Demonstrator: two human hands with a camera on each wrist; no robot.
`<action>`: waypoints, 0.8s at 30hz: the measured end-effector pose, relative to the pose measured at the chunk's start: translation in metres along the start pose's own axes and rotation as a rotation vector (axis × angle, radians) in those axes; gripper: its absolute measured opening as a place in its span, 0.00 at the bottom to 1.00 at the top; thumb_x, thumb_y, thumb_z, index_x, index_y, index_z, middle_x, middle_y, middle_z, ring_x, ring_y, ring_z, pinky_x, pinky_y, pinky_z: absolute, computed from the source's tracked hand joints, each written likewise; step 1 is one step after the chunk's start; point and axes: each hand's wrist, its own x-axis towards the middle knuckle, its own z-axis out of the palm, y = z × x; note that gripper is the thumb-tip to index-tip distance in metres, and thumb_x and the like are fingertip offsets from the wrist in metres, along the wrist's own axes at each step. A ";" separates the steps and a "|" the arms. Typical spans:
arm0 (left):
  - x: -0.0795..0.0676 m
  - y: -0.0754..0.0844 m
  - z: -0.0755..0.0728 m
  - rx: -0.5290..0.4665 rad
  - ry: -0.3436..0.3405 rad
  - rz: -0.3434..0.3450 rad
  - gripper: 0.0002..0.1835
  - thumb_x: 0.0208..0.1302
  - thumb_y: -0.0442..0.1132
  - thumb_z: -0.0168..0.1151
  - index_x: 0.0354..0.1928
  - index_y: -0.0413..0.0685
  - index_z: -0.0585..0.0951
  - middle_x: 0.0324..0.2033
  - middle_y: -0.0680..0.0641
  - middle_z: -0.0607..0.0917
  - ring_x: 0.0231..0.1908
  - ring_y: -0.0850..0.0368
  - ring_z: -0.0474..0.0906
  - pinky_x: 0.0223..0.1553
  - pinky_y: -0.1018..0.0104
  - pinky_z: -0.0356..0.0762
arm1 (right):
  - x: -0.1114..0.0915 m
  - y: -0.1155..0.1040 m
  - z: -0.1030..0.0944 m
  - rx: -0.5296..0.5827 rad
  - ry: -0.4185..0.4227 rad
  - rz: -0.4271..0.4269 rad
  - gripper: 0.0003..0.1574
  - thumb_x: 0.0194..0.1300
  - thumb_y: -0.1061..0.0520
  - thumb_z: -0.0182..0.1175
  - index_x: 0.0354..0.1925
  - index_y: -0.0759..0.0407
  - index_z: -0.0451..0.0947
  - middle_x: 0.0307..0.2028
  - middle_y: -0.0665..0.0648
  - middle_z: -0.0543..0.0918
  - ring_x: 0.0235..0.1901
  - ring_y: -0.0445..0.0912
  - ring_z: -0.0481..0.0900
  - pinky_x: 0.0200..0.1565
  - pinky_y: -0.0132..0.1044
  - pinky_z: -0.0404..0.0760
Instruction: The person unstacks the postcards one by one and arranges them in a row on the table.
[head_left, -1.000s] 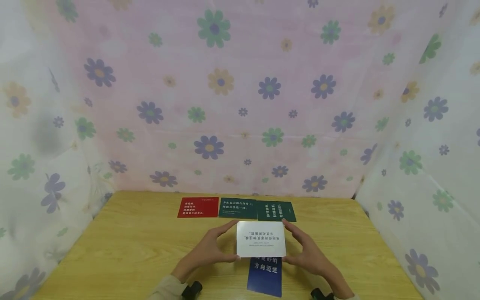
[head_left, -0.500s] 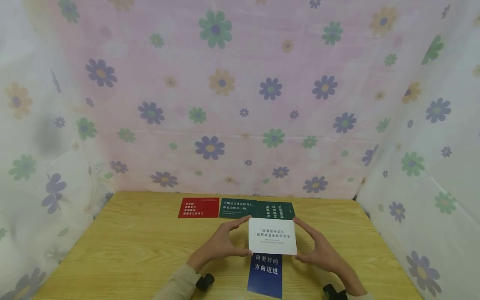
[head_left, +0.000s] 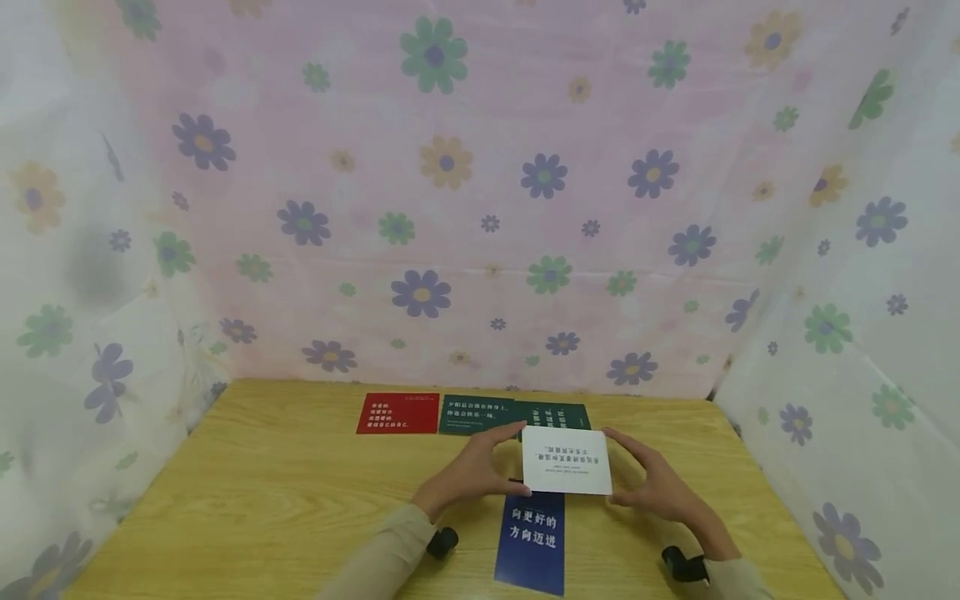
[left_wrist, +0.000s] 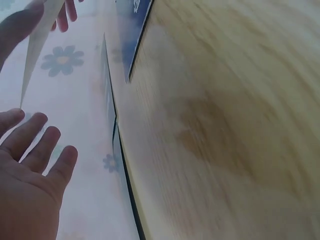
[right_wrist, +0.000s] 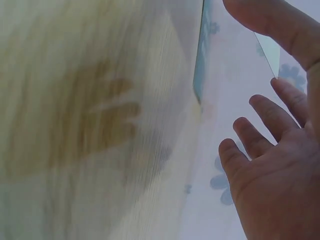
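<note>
A white card (head_left: 567, 461) with upside-down printed characters is held up over the table. My left hand (head_left: 472, 471) grips its left edge between thumb and index finger, and my right hand (head_left: 660, 487) holds the right edge the same way. In the left wrist view the card (left_wrist: 37, 47) appears nearly edge-on, the other fingers spread below it. Only a corner of the card (right_wrist: 270, 54) shows past the thumb in the right wrist view. Below and partly behind it, a blue card (head_left: 530, 546) with white characters lies lengthwise on the table.
Along the back of the wooden table (head_left: 300, 483) lie a red card (head_left: 397, 413), a green card (head_left: 472, 418) and a second green card (head_left: 573, 412), which the white card and left fingers partly overlap. Flower-patterned cloth (head_left: 465, 208) encloses the back and sides.
Both hands have carried the white card to the right and slightly toward the back, uncovering more of the blue card. The cards on the table have stayed put.
</note>
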 end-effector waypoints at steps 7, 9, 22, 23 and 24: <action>0.022 0.003 0.009 0.048 -0.021 0.001 0.56 0.49 0.50 0.82 0.77 0.43 0.63 0.76 0.46 0.66 0.75 0.49 0.61 0.75 0.51 0.63 | 0.004 0.013 -0.016 -0.046 -0.038 -0.002 0.61 0.48 0.60 0.80 0.75 0.66 0.61 0.74 0.72 0.63 0.72 0.75 0.57 0.64 0.75 0.64; 0.029 0.003 0.010 0.057 -0.027 0.000 0.56 0.49 0.51 0.82 0.77 0.43 0.62 0.76 0.46 0.65 0.76 0.49 0.61 0.75 0.51 0.63 | 0.006 0.018 -0.020 -0.044 -0.050 0.001 0.60 0.49 0.60 0.80 0.74 0.67 0.61 0.74 0.73 0.63 0.72 0.75 0.57 0.64 0.75 0.63; 0.077 0.011 0.028 0.065 -0.074 -0.053 0.55 0.53 0.51 0.80 0.79 0.48 0.60 0.77 0.47 0.64 0.75 0.47 0.61 0.73 0.50 0.67 | 0.017 0.050 -0.055 -0.075 -0.099 0.052 0.61 0.49 0.59 0.79 0.75 0.68 0.60 0.73 0.77 0.61 0.71 0.77 0.55 0.62 0.78 0.63; 0.081 0.011 0.030 0.057 -0.073 -0.058 0.55 0.53 0.50 0.80 0.79 0.48 0.60 0.77 0.48 0.64 0.76 0.47 0.61 0.73 0.50 0.67 | 0.018 0.051 -0.058 -0.079 -0.104 0.053 0.61 0.49 0.59 0.79 0.75 0.68 0.60 0.73 0.77 0.61 0.71 0.77 0.55 0.62 0.78 0.63; 0.084 0.011 0.032 0.047 -0.071 -0.059 0.55 0.53 0.50 0.80 0.79 0.47 0.60 0.77 0.47 0.64 0.75 0.46 0.61 0.73 0.49 0.67 | 0.019 0.052 -0.061 -0.078 -0.108 0.059 0.61 0.49 0.59 0.79 0.75 0.68 0.60 0.73 0.77 0.60 0.71 0.78 0.54 0.62 0.78 0.63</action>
